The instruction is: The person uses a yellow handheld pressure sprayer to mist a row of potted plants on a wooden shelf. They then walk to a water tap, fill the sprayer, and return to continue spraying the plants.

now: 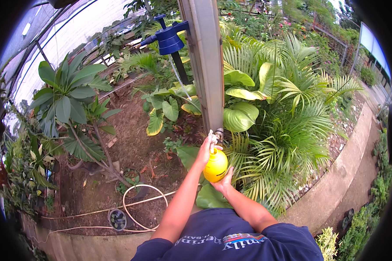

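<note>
A yellow plastic bottle (216,164) is held tilted below a metal tap (219,134) at the foot of a post. My right hand (224,182) supports the bottle's lower side with the fingers around it. Up at the bottle's neck, my left hand (209,148) reaches to the tap, its fingers by the spout; whether it grips the tap, a pale hose end or the neck cannot be told. A blue pump sprayer head (170,39) with a thin dip tube is lodged at the post's left side, apart from the bottle.
The tall metal post (205,65) rises straight ahead. Palm fronds (281,146) crowd the right, beside a concrete curb (339,169). At left stand a leafy shrub (67,98), a coiled pale hose (124,204) and a small pot (117,219) on soil.
</note>
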`<state>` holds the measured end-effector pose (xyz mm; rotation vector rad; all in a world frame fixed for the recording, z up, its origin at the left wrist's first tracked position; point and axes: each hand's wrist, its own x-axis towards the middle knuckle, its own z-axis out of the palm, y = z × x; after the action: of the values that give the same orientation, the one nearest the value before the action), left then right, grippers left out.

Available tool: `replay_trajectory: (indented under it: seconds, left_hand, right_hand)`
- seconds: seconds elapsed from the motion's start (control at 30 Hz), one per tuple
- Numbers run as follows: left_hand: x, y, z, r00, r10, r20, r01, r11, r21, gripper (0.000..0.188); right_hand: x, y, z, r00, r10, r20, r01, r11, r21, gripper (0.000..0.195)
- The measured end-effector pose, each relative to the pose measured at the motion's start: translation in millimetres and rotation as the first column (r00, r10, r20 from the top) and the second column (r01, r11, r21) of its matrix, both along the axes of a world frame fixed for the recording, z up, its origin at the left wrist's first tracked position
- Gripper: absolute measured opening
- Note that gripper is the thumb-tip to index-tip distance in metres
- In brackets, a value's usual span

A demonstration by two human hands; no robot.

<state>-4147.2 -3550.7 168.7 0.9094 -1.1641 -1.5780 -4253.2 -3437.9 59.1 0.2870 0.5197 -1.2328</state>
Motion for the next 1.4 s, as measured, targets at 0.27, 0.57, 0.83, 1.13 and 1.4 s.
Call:
replay_trajectory:
  seconds: [0.27, 0.57, 0.83, 1.13, 1.4]
  left_hand:
    - [0.6, 3.7, 6.9, 1.0, 0.002, -0.011, -0.002, 1.0, 0.006, 0.079]
    - [0.8, 7.9, 14.3, 1.0, -0.005, 0.003, 0.005, 1.0, -0.005, 0.073]
    - [0.4, 6.0, 11.8, 1.0, 0.021, 0.002, -0.021, 0.998, -0.054, 0.071]
    - [-0.8, 3.9, 6.4, 1.0, 0.008, -0.018, -0.009, 0.998, -0.062, 0.071]
    - [-5.8, 6.2, 4.1, 0.996, 0.058, -0.073, -0.061, 0.998, -0.026, 0.061]
  right_hand:
    - [-0.4, -5.9, -7.3, 0.996, 0.028, -0.087, -0.022, 0.998, 0.065, 0.111]
    - [-1.1, -6.7, -22.3, 0.998, 0.03, -0.061, -0.028, 0.999, 0.024, 0.111]
    - [-2.4, -8.4, -21.8, 0.997, 0.037, -0.069, -0.034, 0.999, 0.034, 0.115]
    - [0.0, -8.2, -23.6, 0.997, 0.038, -0.062, -0.036, 0.999, 0.034, 0.116]
    - [-1.6, -10.5, -32.3, 0.999, 0.032, -0.034, -0.03, 0.999, 0.04, 0.118]
